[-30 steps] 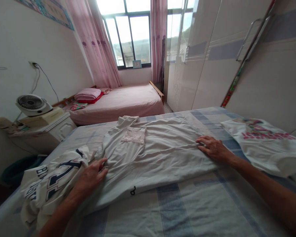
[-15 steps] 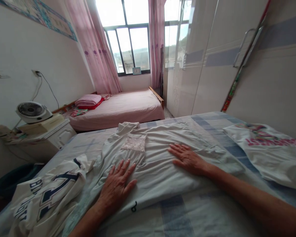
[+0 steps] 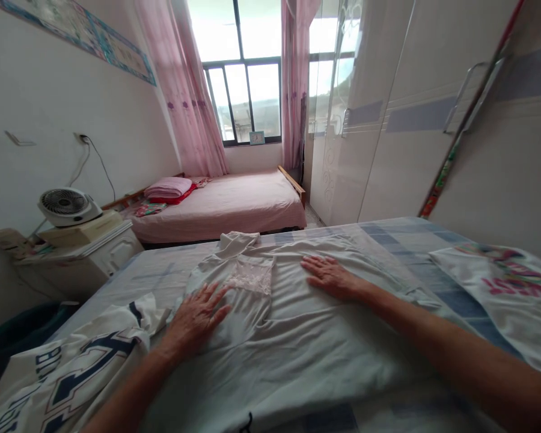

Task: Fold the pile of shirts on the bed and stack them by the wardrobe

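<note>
The left hand point(image 3: 196, 319) and right hand point(image 3: 336, 279) are both bare, with slim fingers point(image 3: 315, 263) and a thumb point(image 3: 314, 281) set on a broad back. The left forearm point(image 3: 137, 379) and right forearm point(image 3: 442, 334) are bare too, rounded and thickening away from narrower wrists point(image 3: 365, 290).

Far: a bed point(image 3: 247, 198) is standing below a window point(image 3: 264, 87); curtains point(image 3: 183, 96) are flanking the window, and a clock point(image 3: 256, 138) is resting at its foot. Left: a fan point(image 3: 67, 205) is sitting on a box point(image 3: 90, 228) atop a cabinet point(image 3: 117, 249). Right: a wardrobe point(image 3: 392, 162) is standing.
</note>
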Demonstrator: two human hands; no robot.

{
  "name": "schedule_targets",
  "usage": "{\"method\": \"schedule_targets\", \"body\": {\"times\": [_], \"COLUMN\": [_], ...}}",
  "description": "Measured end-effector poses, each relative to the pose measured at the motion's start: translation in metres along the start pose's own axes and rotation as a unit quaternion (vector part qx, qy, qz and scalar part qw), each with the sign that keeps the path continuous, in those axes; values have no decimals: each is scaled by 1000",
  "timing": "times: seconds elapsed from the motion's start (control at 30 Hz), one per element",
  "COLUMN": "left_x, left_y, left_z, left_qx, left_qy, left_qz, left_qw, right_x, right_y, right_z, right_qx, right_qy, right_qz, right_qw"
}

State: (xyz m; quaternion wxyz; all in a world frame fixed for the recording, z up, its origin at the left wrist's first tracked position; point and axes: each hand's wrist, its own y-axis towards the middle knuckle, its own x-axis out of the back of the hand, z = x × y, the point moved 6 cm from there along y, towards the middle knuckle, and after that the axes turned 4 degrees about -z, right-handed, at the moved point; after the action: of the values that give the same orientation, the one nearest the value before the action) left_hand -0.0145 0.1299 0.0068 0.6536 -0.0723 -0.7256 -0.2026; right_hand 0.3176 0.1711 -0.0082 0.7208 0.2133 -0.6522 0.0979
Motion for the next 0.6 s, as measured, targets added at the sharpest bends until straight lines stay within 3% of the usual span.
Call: {"method": "schedule_targets", "body": {"times": [0.07, 0.13, 0.23, 0.3, 0.33, 0.5, 0.6], "left_x": [-7, -2, 11, 6, 0, -34, -34], "left_y": [5, 17, 46, 64, 71, 78, 78], "left_z": [12, 17, 19, 23, 28, 58, 64], "left_qx": [17, 30, 41, 47, 55, 105, 112], "left_qy": [1, 8, 5, -9, -11, -1, -13], "left_qz": [32, 20, -43, -61, -61, -61, -62], "left_qw": [999, 999, 998, 997, 997, 993, 992], "right_x": [-1, 4, 5, -3, -9, -21, -9], "right_y": [10, 22, 46, 58, 62, 63, 63], "right_z": [-43, -65, -43, -27, -28, -96, -97], "right_qx": [-125, -185, -79, -11, -12, -199, -222], "right_qy": [-35, -61, -41, -10, 0, -27, -42], "right_qz": [-6, -29, -62, -53, -42, -26, -44], "right_qw": [992, 980, 994, 998, 999, 979, 973]}}
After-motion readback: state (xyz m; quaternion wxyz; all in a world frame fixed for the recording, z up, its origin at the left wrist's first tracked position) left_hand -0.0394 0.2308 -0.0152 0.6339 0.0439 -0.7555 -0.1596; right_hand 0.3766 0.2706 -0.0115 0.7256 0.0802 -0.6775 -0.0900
